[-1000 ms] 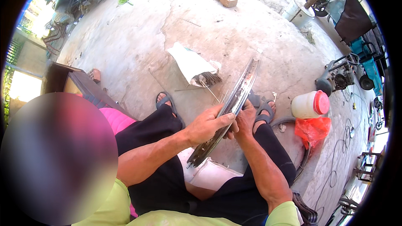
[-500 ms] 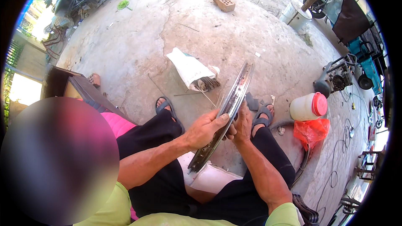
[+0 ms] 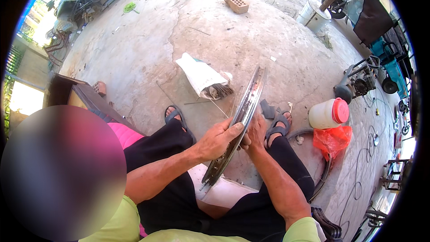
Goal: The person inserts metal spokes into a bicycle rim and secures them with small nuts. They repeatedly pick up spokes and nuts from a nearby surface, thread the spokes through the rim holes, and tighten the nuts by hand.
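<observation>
**Metal rim (image 3: 245, 113) in your left hand (image 3: 217, 141)**

Your left hand clasps the rim, thumb across its face. Your right hand (image 3: 256, 132) is at the rim's right side, fingers partly hidden; you cannot tell from here whether it grips. The rim slants between your knees, its lower end over a pale pad (image 3: 233, 193); whether they touch is unclear. Past it, between your sandalled feet, lies a white bag (image 3: 195, 72) with thin dark pieces (image 3: 219, 91) at its mouth. To your right, a red-lidded jar (image 3: 320, 114) stands beside a red plastic bag (image 3: 332, 140). Farther off lies a perforated brick (image 3: 236, 3).
</observation>
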{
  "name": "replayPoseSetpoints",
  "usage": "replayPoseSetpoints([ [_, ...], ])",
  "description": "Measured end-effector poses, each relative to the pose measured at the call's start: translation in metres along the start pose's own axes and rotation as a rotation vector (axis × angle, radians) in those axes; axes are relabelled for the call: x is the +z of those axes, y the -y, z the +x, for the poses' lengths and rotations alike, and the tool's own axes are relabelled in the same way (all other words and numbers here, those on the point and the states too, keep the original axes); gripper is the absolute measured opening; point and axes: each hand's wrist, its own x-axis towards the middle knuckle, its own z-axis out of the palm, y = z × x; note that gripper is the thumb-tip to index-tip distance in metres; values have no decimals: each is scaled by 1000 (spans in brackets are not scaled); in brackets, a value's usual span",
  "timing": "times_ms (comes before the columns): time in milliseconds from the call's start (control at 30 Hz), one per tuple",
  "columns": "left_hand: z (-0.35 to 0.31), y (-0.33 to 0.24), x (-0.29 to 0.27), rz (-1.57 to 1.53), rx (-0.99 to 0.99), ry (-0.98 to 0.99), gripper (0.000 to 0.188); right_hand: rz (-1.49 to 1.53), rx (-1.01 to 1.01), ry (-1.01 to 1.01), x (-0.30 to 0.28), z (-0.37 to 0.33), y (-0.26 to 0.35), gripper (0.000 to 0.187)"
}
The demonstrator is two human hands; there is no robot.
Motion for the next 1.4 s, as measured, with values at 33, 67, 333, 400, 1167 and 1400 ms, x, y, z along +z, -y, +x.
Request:
replayPoseSetpoints([
  [33, 0, 0, 0, 2, 5, -4, 39, 8, 13, 15, 2, 0, 1, 48],
  [67, 0, 0, -1, 4, 10, -7, 39, 3, 9, 11, 3, -1, 3, 48],
  [333, -1, 4, 2, 81, 28, -1, 40, 13, -75, 64, 0, -4, -3, 43],
  [400, -2, 5, 3, 84, 31, -9, 40, 54, -73, 47, 3, -7, -2, 42],
  [1167, -2, 9, 0, 44, 33, 6, 39, 113, -76, 16, 3, -9, -5, 43],
  [1400, -2, 7, 5, 70, 59, 65, 44, 191, -238, 85, -2, -1, -15, 38],
])
